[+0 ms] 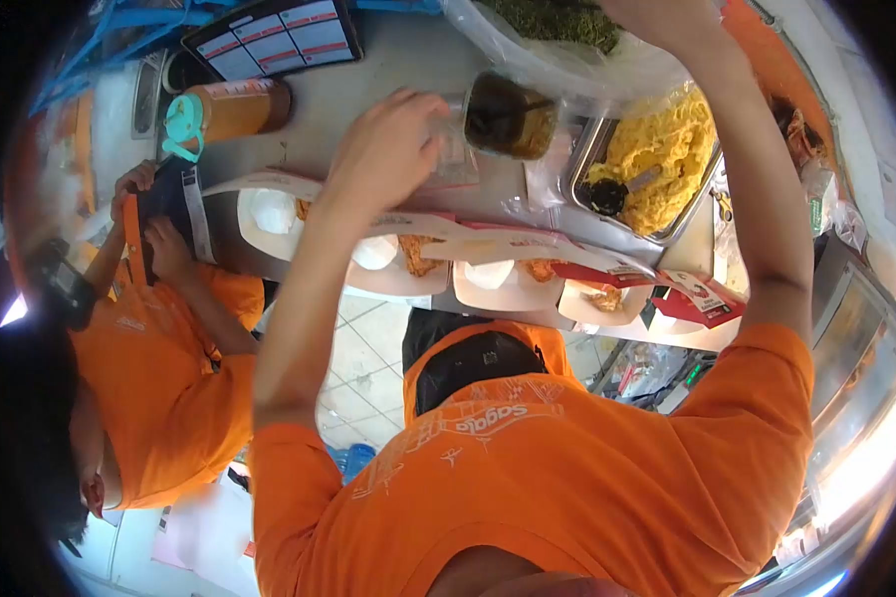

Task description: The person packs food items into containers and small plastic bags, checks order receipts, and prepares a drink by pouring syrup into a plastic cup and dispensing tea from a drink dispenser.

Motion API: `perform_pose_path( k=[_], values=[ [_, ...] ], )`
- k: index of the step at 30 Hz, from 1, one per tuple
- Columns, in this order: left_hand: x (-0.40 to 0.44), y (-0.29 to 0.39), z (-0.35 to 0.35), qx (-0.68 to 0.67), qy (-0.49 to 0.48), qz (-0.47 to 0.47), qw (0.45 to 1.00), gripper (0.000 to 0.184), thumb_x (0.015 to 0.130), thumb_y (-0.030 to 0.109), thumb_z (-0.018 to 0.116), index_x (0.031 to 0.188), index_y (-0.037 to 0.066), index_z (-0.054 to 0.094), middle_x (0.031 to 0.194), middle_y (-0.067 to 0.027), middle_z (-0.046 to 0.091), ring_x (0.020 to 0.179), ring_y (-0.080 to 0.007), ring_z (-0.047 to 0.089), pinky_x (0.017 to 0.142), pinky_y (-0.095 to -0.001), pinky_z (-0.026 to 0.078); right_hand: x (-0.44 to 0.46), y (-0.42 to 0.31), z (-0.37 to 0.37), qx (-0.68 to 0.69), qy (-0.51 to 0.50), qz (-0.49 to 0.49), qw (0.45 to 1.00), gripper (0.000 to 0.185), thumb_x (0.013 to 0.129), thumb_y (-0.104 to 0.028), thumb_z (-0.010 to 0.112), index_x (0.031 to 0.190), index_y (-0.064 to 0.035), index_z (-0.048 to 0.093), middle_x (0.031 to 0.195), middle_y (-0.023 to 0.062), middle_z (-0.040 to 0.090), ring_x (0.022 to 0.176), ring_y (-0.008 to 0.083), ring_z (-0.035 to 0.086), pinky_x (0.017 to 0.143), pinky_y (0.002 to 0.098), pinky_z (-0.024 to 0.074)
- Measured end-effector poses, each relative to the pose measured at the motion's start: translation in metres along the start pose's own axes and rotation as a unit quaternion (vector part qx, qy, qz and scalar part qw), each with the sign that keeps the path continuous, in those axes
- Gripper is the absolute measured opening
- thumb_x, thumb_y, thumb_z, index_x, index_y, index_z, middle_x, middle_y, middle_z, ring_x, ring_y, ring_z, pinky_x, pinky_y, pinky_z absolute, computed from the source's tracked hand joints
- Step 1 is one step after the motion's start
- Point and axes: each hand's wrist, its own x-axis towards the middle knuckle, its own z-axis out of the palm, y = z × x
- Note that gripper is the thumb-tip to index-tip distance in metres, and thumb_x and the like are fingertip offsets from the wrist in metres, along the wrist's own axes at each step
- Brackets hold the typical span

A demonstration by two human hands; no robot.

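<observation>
Orange shirt cloth fills the view nearest the camera. Ahead, the tub of dark sauce sits on the counter beside the left hand, whose fingers are loosely bent, thumb apart, with nothing seen between them. The right hand is at the clear bag of chopped greens; its fingers run out of frame, so I cannot tell their grip.

A knock from the left hand could tip the sauce. The bag lies close to the tray of yellow food, so a tug might drag plastic into it or scatter greens. The forearms pass above the open boxes; a low sleeve or elbow could push one off the near edge.

Farther out on the metal surface are a bottle with a teal lid and a tablet. A co-worker in orange is at the left, and pale floor tiles show below.
</observation>
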Motion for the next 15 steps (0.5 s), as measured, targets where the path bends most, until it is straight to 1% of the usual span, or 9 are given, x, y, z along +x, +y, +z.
perform_pose_path(
  k=[1, 3, 5, 6, 8, 10, 12, 14, 15],
  values=[
    [0.016, -0.019, 0.019, 0.095, -0.045, 0.012, 0.994, 0.04, 0.079, 0.011, 0.071, 0.118, 0.006, 0.061, 0.11, -0.0117, 0.063, 0.103, -0.0311, 0.062, 0.092, -0.0401, 0.049, -0.018, -0.019, -0.026, 0.04, 0.04, 0.03, 0.998, 0.023, 0.084, -0.023, 0.067, 0.085, -0.0007, 0.069, 0.079, 0.013, 0.069, 0.075, 0.028, 0.065, 0.067, 0.0377, 0.0501],
    [0.038, -0.033, 0.05, 0.198, -0.08, 0.004, 0.977, 0.031, 0.078, 0.014, 0.07, 0.108, 0.006, 0.065, 0.114, -0.0181, 0.061, 0.109, -0.0283, 0.062, 0.088, -0.0432, 0.052, -0.049, -0.02, -0.038, 0.266, 0.022, -0.015, 0.964, 0.012, 0.087, -0.004, 0.058, 0.088, 0.0009, 0.068, 0.076, 0.0141, 0.067, 0.068, 0.0245, 0.065, 0.064, 0.0349, 0.0512],
    [0.042, -0.04, 0.077, 0.242, -0.075, 0.009, 0.967, 0.032, 0.079, 0.015, 0.07, 0.11, 0.007, 0.065, 0.111, -0.0184, 0.063, 0.106, -0.0292, 0.063, 0.088, -0.0435, 0.053, -0.088, -0.032, -0.055, 0.361, -0.068, -0.087, 0.926, 0.012, 0.091, -0.005, 0.056, 0.09, 0.0018, 0.066, 0.071, 0.0098, 0.063, 0.064, 0.0179, 0.062, 0.06, 0.0316, 0.0486],
    [0.046, -0.043, 0.082, 0.289, -0.061, 0.026, 0.955, 0.034, 0.079, 0.016, 0.07, 0.111, 0.008, 0.065, 0.109, -0.0188, 0.065, 0.104, -0.0301, 0.065, 0.088, -0.0438, 0.053, -0.099, -0.034, -0.056, 0.364, -0.068, -0.089, 0.925, 0.012, 0.091, -0.005, 0.056, 0.09, 0.0018, 0.066, 0.071, 0.0098, 0.063, 0.064, 0.0179, 0.062, 0.06, 0.0316, 0.0486],
    [0.055, -0.043, 0.075, 0.264, -0.106, -0.024, 0.958, 0.032, 0.08, 0.017, 0.069, 0.111, 0.008, 0.067, 0.106, -0.0184, 0.067, 0.101, -0.0308, 0.067, 0.086, -0.0435, 0.054, -0.123, -0.039, -0.043, 0.423, -0.302, -0.032, 0.854, 0.012, 0.081, -0.009, 0.059, 0.087, -0.0038, 0.069, 0.09, 0.0144, 0.067, 0.082, 0.0331, 0.065, 0.073, 0.0429, 0.0502],
    [0.059, -0.05, 0.071, 0.238, -0.155, -0.071, 0.956, 0.032, 0.08, 0.018, 0.069, 0.11, 0.007, 0.068, 0.103, -0.0179, 0.07, 0.097, -0.0316, 0.069, 0.084, -0.0432, 0.055, -0.144, -0.043, 0.005, 0.336, -0.341, -0.066, 0.876, 0.014, 0.081, -0.009, 0.06, 0.088, -0.0084, 0.072, 0.088, 0.0127, 0.069, 0.085, 0.0326, 0.066, 0.078, 0.0423, 0.0523],
    [0.058, -0.065, 0.063, 0.283, -0.164, -0.11, 0.939, 0.037, 0.083, 0.022, 0.067, 0.116, 0.005, 0.062, 0.105, -0.0165, 0.07, 0.096, -0.0367, 0.068, 0.081, -0.046, 0.055, -0.158, -0.049, 0.07, 0.262, -0.344, -0.15, 0.889, 0.011, 0.081, -0.013, 0.064, 0.087, -0.0059, 0.071, 0.088, 0.0102, 0.07, 0.077, 0.0328, 0.067, 0.068, 0.0383, 0.0546],
    [0.053, -0.056, 0.047, 0.3, -0.181, -0.117, 0.929, 0.035, 0.085, 0.022, 0.066, 0.116, 0.006, 0.063, 0.108, -0.0168, 0.069, 0.097, -0.0357, 0.068, 0.083, -0.0453, 0.055, -0.157, -0.07, 0.126, 0.272, -0.291, -0.159, 0.903, 0.017, 0.081, -0.017, 0.066, 0.095, -0.008, 0.07, 0.093, 0.012, 0.069, 0.084, 0.0338, 0.068, 0.071, 0.0401, 0.0562],
    [0.049, -0.048, 0.037, 0.313, -0.199, -0.124, 0.92, 0.034, 0.087, 0.022, 0.065, 0.117, 0.006, 0.063, 0.11, -0.017, 0.069, 0.098, -0.0348, 0.068, 0.084, -0.0445, 0.055, -0.148, -0.092, 0.145, 0.216, -0.321, -0.164, 0.907, 0.016, 0.082, -0.014, 0.063, 0.095, -0.0071, 0.069, 0.092, 0.0147, 0.069, 0.089, 0.0335, 0.068, 0.075, 0.0422, 0.056]
  ],
)
